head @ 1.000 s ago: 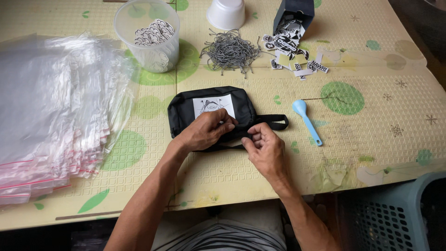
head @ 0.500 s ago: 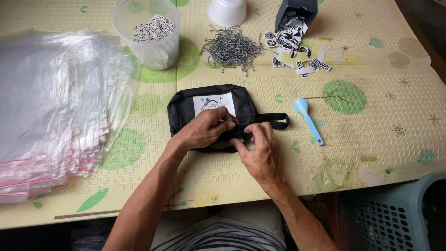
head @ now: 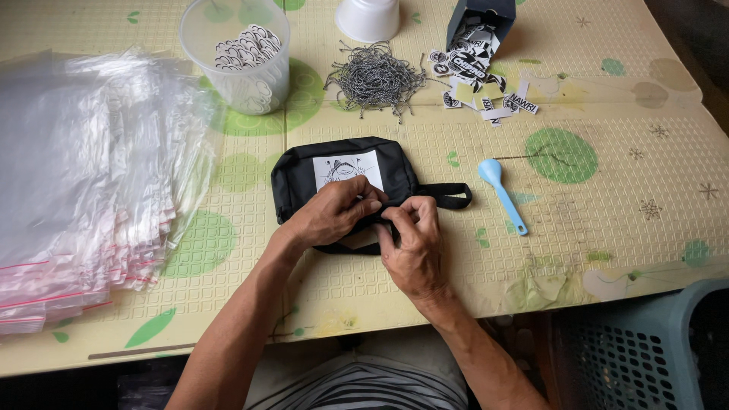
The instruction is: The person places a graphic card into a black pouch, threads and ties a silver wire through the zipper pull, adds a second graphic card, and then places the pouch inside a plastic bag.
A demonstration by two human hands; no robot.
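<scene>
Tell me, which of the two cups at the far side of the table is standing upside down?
The small white cup is upside down, base upward. The larger clear cup to its left stands upright, open, with black-and-white tags inside.

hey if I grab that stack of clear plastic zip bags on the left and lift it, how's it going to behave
The stack of clear plastic zip bags would probably be floppy: the thin film already sags and wrinkles. It looks slippery too; the glossy sheets have fanned out unevenly at the lower edge, so the pile would likely slide apart unless pinched firmly. It is probably light for its bulk.
</scene>
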